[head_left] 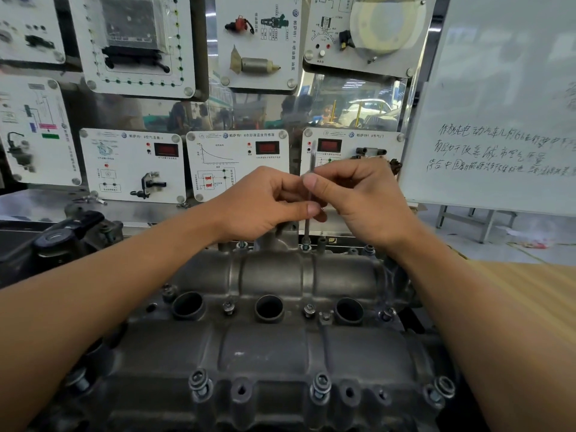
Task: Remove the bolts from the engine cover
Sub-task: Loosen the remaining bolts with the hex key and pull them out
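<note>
1. The engine cover (265,347) lies across the view, below and in front of the hands. Its long axis runs left to right, and its bolts stand upright in rows along it.
2. The far bolt (305,246) sits in the back row, a little right of the middle and directly beneath the hands. A thin tool (311,157) stands nearly upright on it, with its lower end at the bolt head and its top rising above the fingers. Whether the tip is seated in the head is too small to tell.
3. The left hand (268,204) pinches the tool's shaft from the left, between the thumb and curled fingers.
4. The right hand (358,201) pinches the same shaft from the right, with its thumb tip a little higher than the left one. The fingertips of the two hands meet around the shaft, so neither is nearer the bolt.
5. The step looks like twirling the tool between the fingers to spin the far bolt out. That depends on keeping the shaft in line with the bolt's upright axis, since a tilt could let the tip slip off.
6. The middle bolts (309,310) and the near bolts (321,388) are in the cover. The near ones look partly raised, so much of the task seems left.
</note>
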`<state>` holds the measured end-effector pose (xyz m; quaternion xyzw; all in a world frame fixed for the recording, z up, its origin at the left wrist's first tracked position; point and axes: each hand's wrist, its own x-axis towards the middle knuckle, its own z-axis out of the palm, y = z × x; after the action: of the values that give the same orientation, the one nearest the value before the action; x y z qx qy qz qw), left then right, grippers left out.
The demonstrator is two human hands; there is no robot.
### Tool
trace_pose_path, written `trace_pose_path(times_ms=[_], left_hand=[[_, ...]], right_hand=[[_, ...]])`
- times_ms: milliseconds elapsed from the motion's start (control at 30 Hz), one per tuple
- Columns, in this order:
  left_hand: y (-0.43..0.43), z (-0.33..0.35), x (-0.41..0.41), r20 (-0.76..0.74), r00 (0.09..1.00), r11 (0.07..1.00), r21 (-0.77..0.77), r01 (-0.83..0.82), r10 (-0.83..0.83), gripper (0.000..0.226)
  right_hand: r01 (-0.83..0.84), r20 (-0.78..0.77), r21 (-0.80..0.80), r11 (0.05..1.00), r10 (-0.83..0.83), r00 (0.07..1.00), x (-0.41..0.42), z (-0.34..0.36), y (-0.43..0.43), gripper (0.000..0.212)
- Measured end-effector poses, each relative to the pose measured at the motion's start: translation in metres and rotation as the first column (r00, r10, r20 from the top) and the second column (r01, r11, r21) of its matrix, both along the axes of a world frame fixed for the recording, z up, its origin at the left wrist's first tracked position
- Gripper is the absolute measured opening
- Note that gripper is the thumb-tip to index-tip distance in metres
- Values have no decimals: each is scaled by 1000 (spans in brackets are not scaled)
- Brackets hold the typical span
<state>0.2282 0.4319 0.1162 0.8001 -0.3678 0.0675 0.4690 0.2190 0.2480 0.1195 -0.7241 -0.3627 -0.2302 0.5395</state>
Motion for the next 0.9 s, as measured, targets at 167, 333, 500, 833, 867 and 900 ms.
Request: trace_pose_path(times_ms=[167,333,500,833,867,900], left_hand=[[2,0,1,-6,999,999,28,32,-32,19],[-4,1,-1,119,991,998,-9,-62,62,12],[-9,-1,-2,165,981,994,-4,-105,105,9],[1,4,-6,68,997,991,122,-53,45,16],[1,4,-6,83,994,990,116,-76,67,14],[-1,4,-6,97,991,990,105,-98,88,13]], right_hand=[[-43,-43,3,999,43,998,-1,0,-1,10],[-8,5,90,996,7,1000,-1,0,0,15],[-1,8,69,998,0,1000,3,-1,0,16],[-40,-30,-18,999,40,999,2,-1,1,17],[-49,-34,-10,999,49,998,1,-1,2,18],[-45,-28,0,999,45,999,1,-1,3,17]])
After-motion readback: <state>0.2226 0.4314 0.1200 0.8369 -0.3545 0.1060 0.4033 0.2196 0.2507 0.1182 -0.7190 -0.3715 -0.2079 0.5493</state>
